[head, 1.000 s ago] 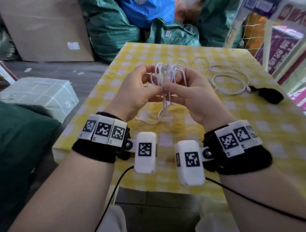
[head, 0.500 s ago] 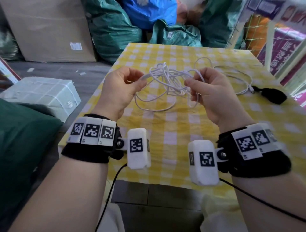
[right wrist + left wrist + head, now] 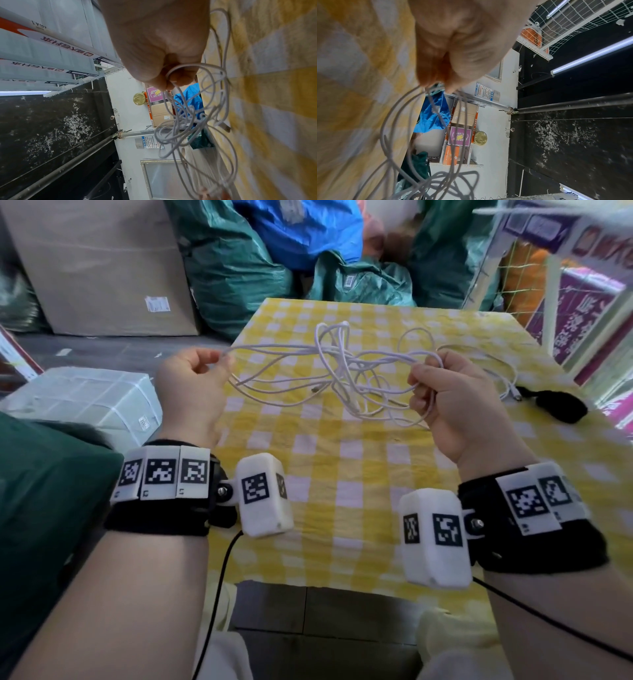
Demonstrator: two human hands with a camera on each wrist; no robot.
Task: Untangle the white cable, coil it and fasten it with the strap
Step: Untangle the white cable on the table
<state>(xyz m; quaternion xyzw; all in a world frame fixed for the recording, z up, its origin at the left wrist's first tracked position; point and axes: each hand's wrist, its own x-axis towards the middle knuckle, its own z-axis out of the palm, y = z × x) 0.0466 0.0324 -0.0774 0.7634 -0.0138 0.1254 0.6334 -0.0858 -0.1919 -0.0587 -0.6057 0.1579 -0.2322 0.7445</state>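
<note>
The white cable (image 3: 337, 364) hangs in a loose tangle above the yellow checked table (image 3: 342, 474), stretched between both hands. My left hand (image 3: 219, 362) pinches several strands at the left side, and the left wrist view shows those cable strands (image 3: 412, 121) leaving the fingertips. At the right side my right hand (image 3: 426, 378) grips a bunch of loops (image 3: 192, 108) with curled fingers. One metal plug (image 3: 317, 388) dangles under the knot. Another run of cable lies on the cloth toward the black strap (image 3: 560, 405) at the right edge.
Green and blue bags (image 3: 274, 251) and a cardboard box (image 3: 102, 265) stand beyond the table's far edge. A white wrapped parcel (image 3: 85, 402) sits on the floor at the left. Printed boards (image 3: 582, 313) lean at the right.
My hands have pulled apart, left going left and right going right. The bunched cable between them has opened out into a wide, loose tangle.
</note>
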